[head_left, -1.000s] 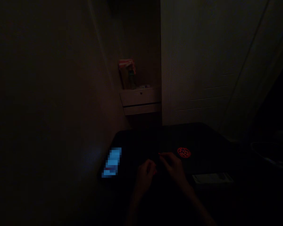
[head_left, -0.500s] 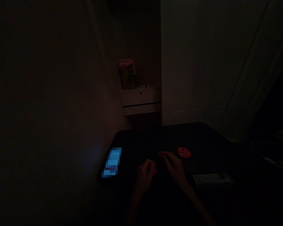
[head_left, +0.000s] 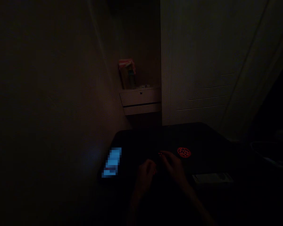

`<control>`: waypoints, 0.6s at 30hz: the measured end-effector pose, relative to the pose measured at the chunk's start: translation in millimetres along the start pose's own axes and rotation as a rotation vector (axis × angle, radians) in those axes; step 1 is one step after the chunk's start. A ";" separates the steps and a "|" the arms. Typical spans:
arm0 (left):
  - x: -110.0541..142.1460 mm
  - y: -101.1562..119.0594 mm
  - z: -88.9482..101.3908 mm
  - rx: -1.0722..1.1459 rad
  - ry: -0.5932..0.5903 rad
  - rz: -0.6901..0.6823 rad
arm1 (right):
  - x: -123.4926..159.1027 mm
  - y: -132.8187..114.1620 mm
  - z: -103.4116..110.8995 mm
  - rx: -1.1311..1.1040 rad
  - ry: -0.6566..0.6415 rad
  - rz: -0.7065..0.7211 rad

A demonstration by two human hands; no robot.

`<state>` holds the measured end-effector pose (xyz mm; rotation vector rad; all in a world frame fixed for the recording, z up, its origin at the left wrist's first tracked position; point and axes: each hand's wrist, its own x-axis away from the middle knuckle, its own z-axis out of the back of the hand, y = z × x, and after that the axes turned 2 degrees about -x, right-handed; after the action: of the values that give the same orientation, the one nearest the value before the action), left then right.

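The light is very dim. My left hand (head_left: 146, 171) is curled closed over the dark table (head_left: 141, 141), and a small red thing (head_left: 155, 172) shows at its fingertips, its kind hidden. To the right, my right hand (head_left: 173, 163) has its thumb and index finger drawn together. Tiny red specks (head_left: 159, 154) show at those fingertips; whether they are held or lie on the table is unclear. Just beyond the right hand lies a flat, red-rimmed, roughly octagonal piece (head_left: 184, 152) with several red spots inside its outline.
A glowing screen (head_left: 112, 161), pixelated, lies at the table's left edge beside the wall. A pale flat box (head_left: 212, 178) is near the front right edge. Behind stand drawers (head_left: 141, 99) with a red-topped packet (head_left: 127, 73) on them, and a pale door panel (head_left: 198, 62).
Both hands stay in almost the same place, with only slight finger movement. The red specks at the right fingertips show more separately now. Other things have not moved.
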<state>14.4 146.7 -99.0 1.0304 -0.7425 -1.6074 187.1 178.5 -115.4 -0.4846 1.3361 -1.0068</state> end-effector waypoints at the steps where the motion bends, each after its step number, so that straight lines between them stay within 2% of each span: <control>1: 0.1 0.0 0.2 -0.003 -0.001 -0.002 | -0.1 -0.1 -0.1 0.000 0.002 0.008; 8: 0.7 3.3 1.4 0.008 0.000 -0.004 | 0.3 0.7 0.1 0.018 -0.009 0.045; 18: -0.5 0.7 0.6 0.007 -0.009 -0.005 | 1.8 3.5 0.1 0.017 -0.023 0.026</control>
<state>14.2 146.9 -97.9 1.0315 -0.7519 -1.6156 188.2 178.8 -119.1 -0.4636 1.3095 -0.9877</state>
